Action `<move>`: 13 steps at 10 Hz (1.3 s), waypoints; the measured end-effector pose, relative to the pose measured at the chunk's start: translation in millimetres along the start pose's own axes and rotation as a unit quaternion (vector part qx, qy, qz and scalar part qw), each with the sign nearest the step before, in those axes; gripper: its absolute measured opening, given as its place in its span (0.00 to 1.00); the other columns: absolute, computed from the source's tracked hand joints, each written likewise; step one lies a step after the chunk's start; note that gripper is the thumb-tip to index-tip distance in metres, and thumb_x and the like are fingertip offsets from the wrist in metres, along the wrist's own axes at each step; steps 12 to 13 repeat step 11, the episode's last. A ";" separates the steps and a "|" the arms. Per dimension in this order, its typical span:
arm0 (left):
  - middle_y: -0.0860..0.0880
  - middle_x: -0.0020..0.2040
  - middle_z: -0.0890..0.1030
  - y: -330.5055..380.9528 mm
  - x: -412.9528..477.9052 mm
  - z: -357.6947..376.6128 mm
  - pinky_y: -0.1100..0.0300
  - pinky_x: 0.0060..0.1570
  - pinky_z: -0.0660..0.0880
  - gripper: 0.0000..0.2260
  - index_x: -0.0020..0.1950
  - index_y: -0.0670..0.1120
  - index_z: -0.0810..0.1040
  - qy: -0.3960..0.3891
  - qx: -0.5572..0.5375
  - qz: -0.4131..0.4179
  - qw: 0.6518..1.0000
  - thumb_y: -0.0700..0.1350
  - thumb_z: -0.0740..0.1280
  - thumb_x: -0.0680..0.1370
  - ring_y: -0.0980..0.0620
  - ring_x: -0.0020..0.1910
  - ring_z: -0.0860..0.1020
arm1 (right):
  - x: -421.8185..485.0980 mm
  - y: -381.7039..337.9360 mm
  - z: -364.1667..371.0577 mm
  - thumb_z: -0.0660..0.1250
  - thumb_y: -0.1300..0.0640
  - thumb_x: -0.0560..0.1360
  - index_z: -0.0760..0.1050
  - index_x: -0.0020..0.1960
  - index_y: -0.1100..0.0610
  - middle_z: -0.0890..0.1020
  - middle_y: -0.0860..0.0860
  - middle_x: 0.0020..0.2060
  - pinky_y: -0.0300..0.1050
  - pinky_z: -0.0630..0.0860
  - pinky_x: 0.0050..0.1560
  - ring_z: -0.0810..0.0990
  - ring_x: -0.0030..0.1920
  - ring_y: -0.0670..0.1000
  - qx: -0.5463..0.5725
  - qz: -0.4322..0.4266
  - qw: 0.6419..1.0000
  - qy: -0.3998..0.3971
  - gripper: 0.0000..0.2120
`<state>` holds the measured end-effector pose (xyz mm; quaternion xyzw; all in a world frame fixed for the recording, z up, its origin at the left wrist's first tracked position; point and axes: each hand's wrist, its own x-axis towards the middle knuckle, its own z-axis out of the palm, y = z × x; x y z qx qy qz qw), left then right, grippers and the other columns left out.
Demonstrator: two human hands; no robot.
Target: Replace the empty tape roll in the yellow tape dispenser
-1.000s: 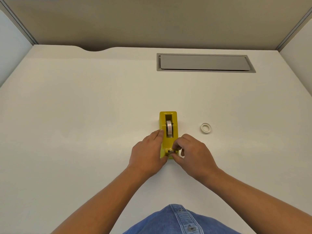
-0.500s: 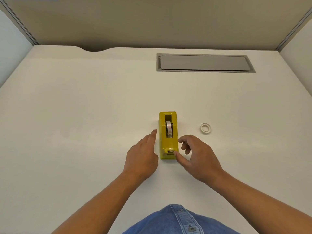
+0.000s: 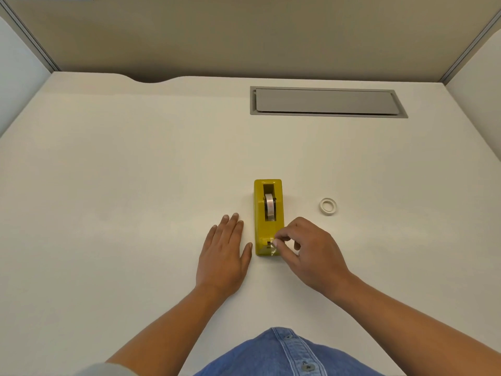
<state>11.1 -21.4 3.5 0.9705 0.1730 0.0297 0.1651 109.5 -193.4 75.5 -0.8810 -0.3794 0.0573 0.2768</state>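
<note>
The yellow tape dispenser [image 3: 268, 217] stands on the white desk, its cutter end toward me. A roll of clear tape [image 3: 269, 210] sits upright in its slot. A small white empty tape ring [image 3: 328, 206] lies flat on the desk to the dispenser's right. My left hand [image 3: 223, 253] rests flat on the desk just left of the dispenser, fingers extended, holding nothing. My right hand [image 3: 306, 252] is at the dispenser's near right corner, with thumb and forefinger pinching the loose end of clear tape [image 3: 273, 249] at the cutter.
A grey cable hatch [image 3: 328, 101] is set into the desk at the back right. Partition walls enclose the desk at the back and both sides. A curved notch cuts the desk's rear edge at the left.
My left hand has let go of the dispenser and now lies flat on the desk beside it. My right hand stays at the cutter end, now pinching the tape end.
</note>
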 end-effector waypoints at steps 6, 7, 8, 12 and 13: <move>0.50 0.78 0.61 -3.4 -0.7 3.8 0.57 0.73 0.45 0.28 0.76 0.50 0.60 0.007 0.013 -0.004 1.000 0.62 0.50 0.81 0.52 0.78 0.55 | 3.9 10.4 6.4 0.71 0.45 0.72 0.80 0.47 0.50 0.79 0.44 0.41 0.34 0.70 0.31 0.69 0.34 0.42 -0.031 -0.048 0.998 0.007 0.09; 0.51 0.78 0.62 -3.8 -0.4 3.1 0.57 0.73 0.46 0.27 0.76 0.50 0.61 0.007 0.006 -0.006 1.000 0.62 0.50 0.80 0.53 0.78 0.56 | 0.6 15.2 5.6 0.64 0.41 0.75 0.78 0.53 0.49 0.75 0.41 0.42 0.36 0.73 0.33 0.73 0.36 0.43 0.020 -0.032 0.999 0.000 0.14; 0.51 0.78 0.61 -3.4 -0.1 2.7 0.57 0.74 0.47 0.28 0.76 0.50 0.61 0.006 0.004 -0.006 1.000 0.62 0.50 0.80 0.53 0.78 0.55 | -7.5 25.1 8.5 0.59 0.40 0.76 0.74 0.53 0.48 0.75 0.41 0.43 0.38 0.74 0.36 0.75 0.39 0.44 0.045 -0.012 0.999 -0.004 0.14; 0.51 0.79 0.57 -0.9 4.0 0.3 0.56 0.75 0.45 0.27 0.78 0.50 0.57 -0.011 -0.004 -0.001 1.000 0.60 0.48 0.81 0.53 0.78 0.51 | -13.3 48.5 19.2 0.55 0.47 0.80 0.75 0.56 0.52 0.80 0.48 0.53 0.41 0.72 0.54 0.76 0.53 0.49 -0.016 0.019 1.000 0.009 0.14; 0.51 0.79 0.57 -0.9 4.0 0.3 0.56 0.75 0.45 0.27 0.78 0.50 0.57 -0.011 -0.004 -0.001 1.000 0.60 0.48 0.81 0.53 0.78 0.51 | -13.3 48.5 19.2 0.55 0.47 0.80 0.75 0.56 0.52 0.80 0.48 0.53 0.41 0.72 0.54 0.76 0.53 0.49 -0.016 0.019 1.000 0.009 0.14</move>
